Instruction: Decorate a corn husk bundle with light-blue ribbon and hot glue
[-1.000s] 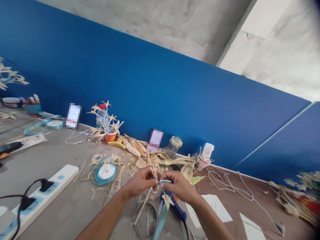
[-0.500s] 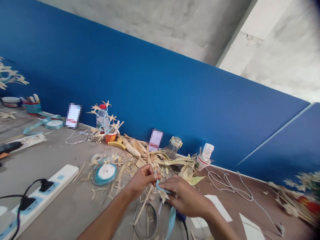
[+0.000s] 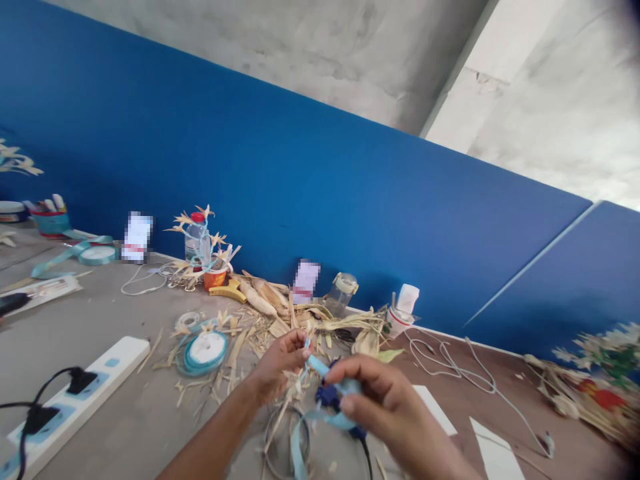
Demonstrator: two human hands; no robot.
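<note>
My left hand [image 3: 283, 363] pinches a thin dried-husk stem, its fingertips closed round the part where light blue ribbon [image 3: 317, 364] meets it. From there the ribbon runs across to my right hand [image 3: 383, 400], passes by its curled fingers and hangs in a loop below. The right hand is a little blurred, with thumb and fingers bent about the ribbon. Under the hands lie a dark blue tool with a cable [image 3: 327, 395], partly covered, and a grey ring-shaped coil [image 3: 270, 443]. A spool of blue ribbon [image 3: 207, 348] rests left of my left hand.
Corn husks [image 3: 260, 293] and scraps litter the table behind my hands. A white power strip [image 3: 107, 373] with black plugs lies at left. Behind stand a clear jar [image 3: 343, 293], two phones and a bottle [image 3: 196, 240]. White cables [image 3: 450, 363] and paper [image 3: 493, 447] lie at right.
My right hand has moved right and nearer to me, drawing the ribbon out from the left fingertips. My left hand stays nearly in place. The view has shifted slightly.
</note>
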